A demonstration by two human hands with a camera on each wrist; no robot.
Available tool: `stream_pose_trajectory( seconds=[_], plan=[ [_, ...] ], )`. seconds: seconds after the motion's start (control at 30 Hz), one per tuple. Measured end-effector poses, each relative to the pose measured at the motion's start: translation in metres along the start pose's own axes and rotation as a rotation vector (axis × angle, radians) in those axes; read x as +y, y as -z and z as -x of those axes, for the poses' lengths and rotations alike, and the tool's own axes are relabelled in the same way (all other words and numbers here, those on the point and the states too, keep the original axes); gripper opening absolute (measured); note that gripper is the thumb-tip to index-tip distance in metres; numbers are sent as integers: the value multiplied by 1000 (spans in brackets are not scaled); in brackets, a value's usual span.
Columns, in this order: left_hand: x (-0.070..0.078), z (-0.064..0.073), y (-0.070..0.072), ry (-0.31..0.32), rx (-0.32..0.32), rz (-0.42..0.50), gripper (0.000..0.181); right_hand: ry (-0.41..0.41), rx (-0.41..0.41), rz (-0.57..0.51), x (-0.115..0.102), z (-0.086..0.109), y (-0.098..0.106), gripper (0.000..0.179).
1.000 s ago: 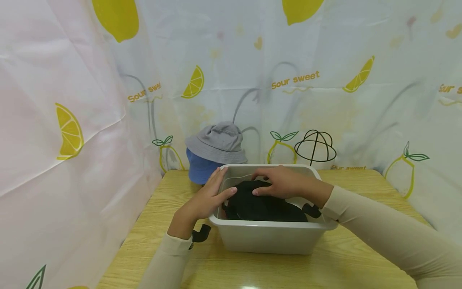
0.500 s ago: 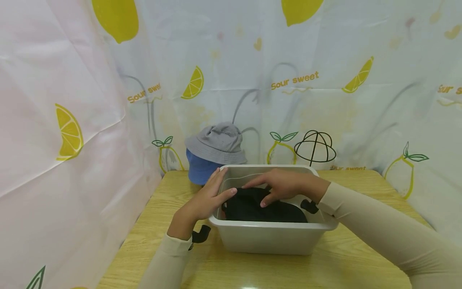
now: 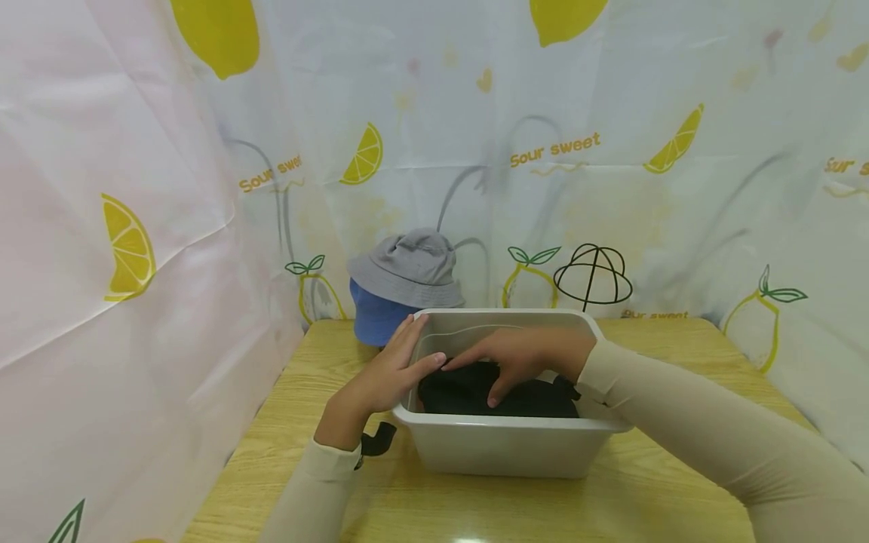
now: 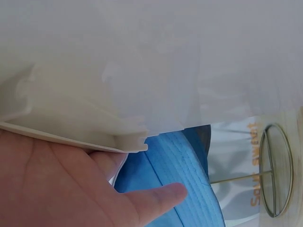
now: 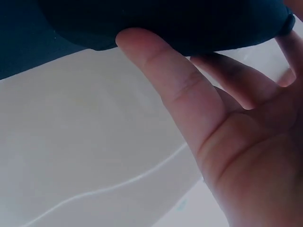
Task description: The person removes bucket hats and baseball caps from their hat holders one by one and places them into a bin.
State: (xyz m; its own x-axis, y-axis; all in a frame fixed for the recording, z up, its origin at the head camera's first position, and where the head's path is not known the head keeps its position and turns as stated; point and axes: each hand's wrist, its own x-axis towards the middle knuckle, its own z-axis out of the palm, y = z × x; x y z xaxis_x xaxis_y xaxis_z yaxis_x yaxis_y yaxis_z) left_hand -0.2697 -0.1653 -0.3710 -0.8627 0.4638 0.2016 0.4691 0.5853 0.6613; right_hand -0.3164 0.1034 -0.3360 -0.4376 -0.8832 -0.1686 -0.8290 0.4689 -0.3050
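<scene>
A pale grey plastic bin (image 3: 502, 449) stands on the table, holding a soft black cloth item (image 3: 451, 388) that looks like a hat. My left hand (image 3: 376, 381) lies along the bin's left rim, fingers straight and thumb reaching inward over the edge. Down inside the bin is my right hand (image 3: 523, 354), with index finger and thumb spread over the black cloth. In the right wrist view, that thumb tip meets the lower edge of the dark fabric (image 5: 189, 23); the other fingertips are partly hidden behind it.
Behind the bin's left corner, a grey bucket hat (image 3: 414, 260) sits on top of a blue hat (image 3: 376, 317). A black wire hat stand (image 3: 594, 279) rises behind the bin at right. Lemon-printed sheets (image 3: 421, 181) hang around the wooden table (image 3: 326, 467).
My right hand has moved lower and nearer in the bin, its index finger straightening leftward. Under it the black cloth has flattened and sunk. My left hand has stayed on the rim.
</scene>
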Motion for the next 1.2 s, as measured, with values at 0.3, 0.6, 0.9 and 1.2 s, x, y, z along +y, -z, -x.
stream_pose_trajectory(
  seconds=[0.3,0.6,0.9,1.2],
  plan=[
    [-1,0,0,-3,2,-3,87,-47,-69,27,-2,-14,-7,85],
    [-1,-1,1,-16,1,5,86,-28,-124,181,-2,-28,-21,85],
    [1,-1,1,-13,7,8,86,-2,-146,271,-1,-31,-33,84],
    [0,1,0,-6,-2,10,86,10,-193,316,-1,-31,-38,85]
  ],
)
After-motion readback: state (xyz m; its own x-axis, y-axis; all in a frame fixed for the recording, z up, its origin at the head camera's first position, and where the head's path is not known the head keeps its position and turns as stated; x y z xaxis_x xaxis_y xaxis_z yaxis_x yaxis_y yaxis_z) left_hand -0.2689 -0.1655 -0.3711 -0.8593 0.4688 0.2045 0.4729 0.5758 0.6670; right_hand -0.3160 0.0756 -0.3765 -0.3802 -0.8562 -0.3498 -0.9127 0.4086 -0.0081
